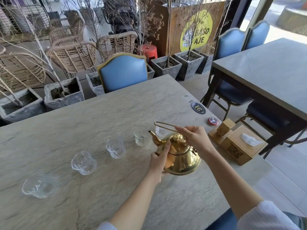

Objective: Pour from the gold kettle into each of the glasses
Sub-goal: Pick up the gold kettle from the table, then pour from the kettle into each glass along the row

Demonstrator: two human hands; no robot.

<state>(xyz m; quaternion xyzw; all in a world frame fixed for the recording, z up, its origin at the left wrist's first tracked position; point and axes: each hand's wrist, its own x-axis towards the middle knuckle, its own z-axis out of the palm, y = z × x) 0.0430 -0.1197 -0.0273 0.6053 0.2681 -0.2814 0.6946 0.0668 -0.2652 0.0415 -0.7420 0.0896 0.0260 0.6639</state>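
The gold kettle [182, 156] hangs tilted above the stone table [99, 117], its spout tip at the rim of a glass [141, 136] holding some liquid. My right hand [194, 138] grips the thin wire handle. Against the kettle's left side presses my left hand [160, 161]. Another glass [160, 131] stands partly hidden behind the kettle's handle. To the left, a diagonal row of clear glasses runs toward me: one [115, 148], then one [83, 162], then one [39, 186] near the left edge.
A wooden tissue box [239, 146] with a wooden holder [223, 130] sits at the table's right edge, near a round red button [212, 121] and a dark round sticker [198, 108]. A blue chair [123, 74] faces me across the table. Stone planters and another table [269, 75] stand beyond.
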